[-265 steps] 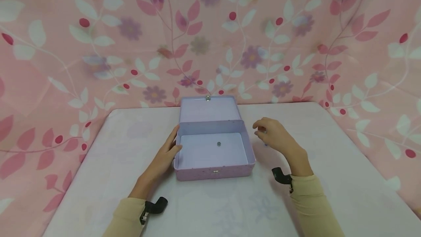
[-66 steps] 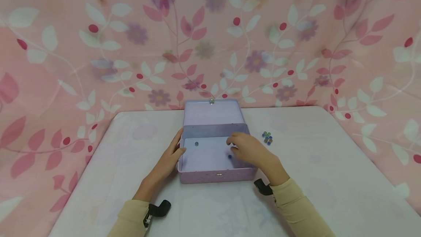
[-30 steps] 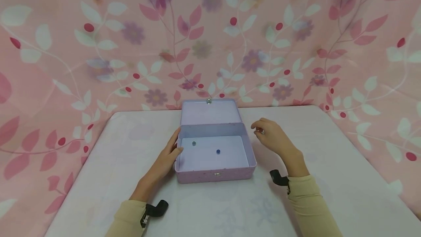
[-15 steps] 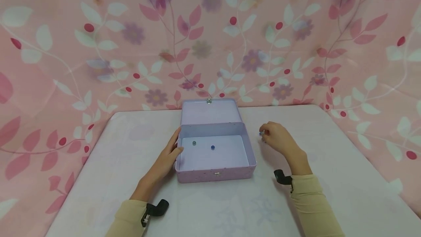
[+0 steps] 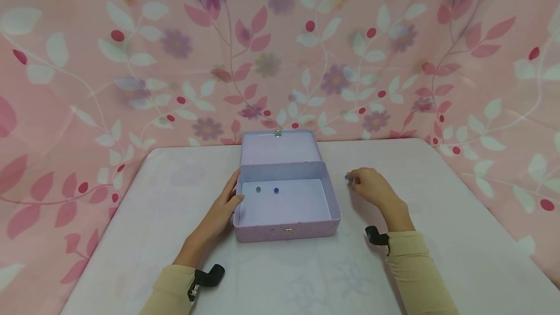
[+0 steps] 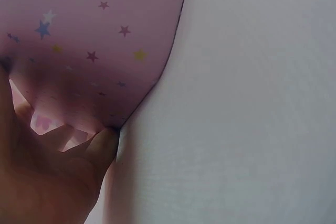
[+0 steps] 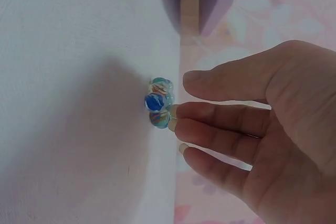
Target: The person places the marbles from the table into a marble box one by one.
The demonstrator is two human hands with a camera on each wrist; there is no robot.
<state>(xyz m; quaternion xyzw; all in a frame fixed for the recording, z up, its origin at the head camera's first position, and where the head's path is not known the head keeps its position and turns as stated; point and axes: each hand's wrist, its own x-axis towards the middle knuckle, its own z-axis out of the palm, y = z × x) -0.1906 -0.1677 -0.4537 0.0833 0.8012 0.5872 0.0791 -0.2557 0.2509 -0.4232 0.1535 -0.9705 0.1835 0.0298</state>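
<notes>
The lilac box (image 5: 286,232) stands with its lid folded back. Inside, towards the back left, lie a greenish marble (image 5: 258,189) and a blue marble (image 5: 276,190), apart from each other. My left hand (image 5: 217,212) holds the box's left side, thumb over the rim; in the left wrist view the hand (image 6: 58,182) lies against the star-printed wall (image 6: 100,30). To the right of the box my right hand (image 5: 374,189) is at a cluster of marbles. The right wrist view shows its fingertips at the marbles (image 7: 156,102), thumb apart from the fingers of the hand (image 7: 273,124).
A white cloth (image 5: 192,169) covers the table around the box. Behind it hangs a pink curtain (image 5: 280,62) with leaves and flowers. A black wrist mount (image 5: 210,276) sits at the left sleeve, another (image 5: 376,236) at the right.
My right hand has gone from above the box's inside out to the marbles on the right, lowering lately. The blue marble has rolled left, nearer the greenish one. My left hand keeps its place.
</notes>
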